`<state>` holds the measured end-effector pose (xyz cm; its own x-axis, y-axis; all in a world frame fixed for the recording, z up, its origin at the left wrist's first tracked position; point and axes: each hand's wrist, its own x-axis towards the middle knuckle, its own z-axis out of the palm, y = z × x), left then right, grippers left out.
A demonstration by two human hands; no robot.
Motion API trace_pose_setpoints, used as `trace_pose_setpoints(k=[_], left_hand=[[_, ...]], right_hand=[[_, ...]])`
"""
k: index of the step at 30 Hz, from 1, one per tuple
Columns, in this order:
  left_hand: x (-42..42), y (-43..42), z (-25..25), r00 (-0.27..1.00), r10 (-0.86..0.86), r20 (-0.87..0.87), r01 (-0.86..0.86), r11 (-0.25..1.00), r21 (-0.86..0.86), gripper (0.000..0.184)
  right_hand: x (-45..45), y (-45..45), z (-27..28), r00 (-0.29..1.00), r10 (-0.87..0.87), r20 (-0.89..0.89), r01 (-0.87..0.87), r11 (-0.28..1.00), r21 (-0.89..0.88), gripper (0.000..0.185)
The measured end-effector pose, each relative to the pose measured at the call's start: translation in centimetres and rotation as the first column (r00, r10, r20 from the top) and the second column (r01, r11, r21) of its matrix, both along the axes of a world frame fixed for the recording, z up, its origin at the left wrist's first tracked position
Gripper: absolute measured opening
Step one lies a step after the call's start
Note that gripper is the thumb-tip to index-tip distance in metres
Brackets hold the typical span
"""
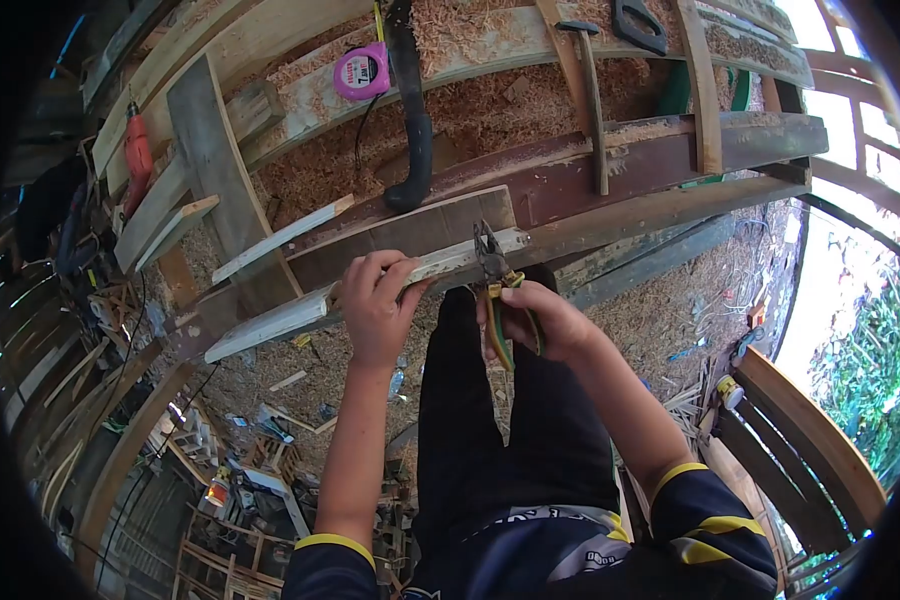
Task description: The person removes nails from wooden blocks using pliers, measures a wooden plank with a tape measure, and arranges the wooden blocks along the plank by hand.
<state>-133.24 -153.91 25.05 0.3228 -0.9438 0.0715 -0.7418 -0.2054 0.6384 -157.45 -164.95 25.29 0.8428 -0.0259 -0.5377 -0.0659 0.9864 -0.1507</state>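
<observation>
My left hand [375, 305] is closed over a white-painted wood strip [440, 262] that lies along the near edge of the bench. In my right hand [538, 318] are pliers [496, 278] with yellow and green handles. Their jaws point away from me and lie over the strip near its right end; whether they grip anything there I cannot make out. Behind the strip is a short brown board [400, 232]. Another white-painted piece [270, 325] extends left of my left hand.
A saw with a black handle [410, 165] and a pink tape measure [361, 72] lie on the bench beams. A hammer [592, 110] lies at right, a red drill [136, 160] at left. Shavings cover the bench and floor; wood scraps [290, 380] lie below.
</observation>
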Motion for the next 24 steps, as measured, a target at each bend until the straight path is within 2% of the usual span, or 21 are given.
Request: trace_pose_setpoints(k=[2, 5, 8, 9, 12, 15, 18, 24], left_hand=[[0.2, -0.2, 0.3, 1.0, -0.004, 0.011, 0.004, 1.0, 0.004, 0.036], [1.0, -0.1, 1.2, 0.998, -0.053, -0.035, 0.057, 0.993, 0.107, 0.038], [1.3, -1.7, 2.5, 0.99, -0.132, -0.05, 0.138, 0.979, 0.153, 0.035], [1.1, -1.8, 2.0, 0.987, -0.153, -0.046, 0.158, 0.976, 0.152, 0.035], [0.5, -1.9, 0.6, 0.982, -0.189, -0.019, 0.19, 0.969, 0.16, 0.034], [0.1, -1.2, 0.9, 0.986, -0.166, -0.001, 0.164, 0.969, 0.183, 0.035], [0.5, -1.2, 0.6, 0.992, -0.127, 0.001, 0.126, 0.982, 0.141, 0.034], [0.8, -0.6, 0.7, 0.991, -0.137, -0.004, 0.136, 0.983, 0.122, 0.028]], right_hand=[[0.0, 1.0, -0.2, 0.986, -0.033, -0.163, 0.032, 0.999, -0.01, 0.034], [1.3, 1.8, 1.3, 0.988, -0.09, -0.126, 0.098, 0.994, 0.055, 0.025], [1.4, 1.7, 1.9, 0.998, -0.016, -0.055, 0.024, 0.988, 0.151, 0.027], [1.7, 1.8, 1.9, 0.997, -0.067, -0.033, 0.072, 0.976, 0.206, 0.028], [2.1, 0.8, 2.5, 0.982, 0.032, -0.186, -0.001, 0.986, 0.168, 0.029], [3.2, 0.2, 4.2, 0.903, 0.138, -0.407, -0.154, 0.988, -0.009, 0.031], [5.5, -0.5, 6.7, 0.824, 0.093, -0.56, -0.271, 0.931, -0.244, 0.031], [6.1, -0.1, 7.0, 0.792, 0.058, -0.608, -0.369, 0.839, -0.4, 0.033]])
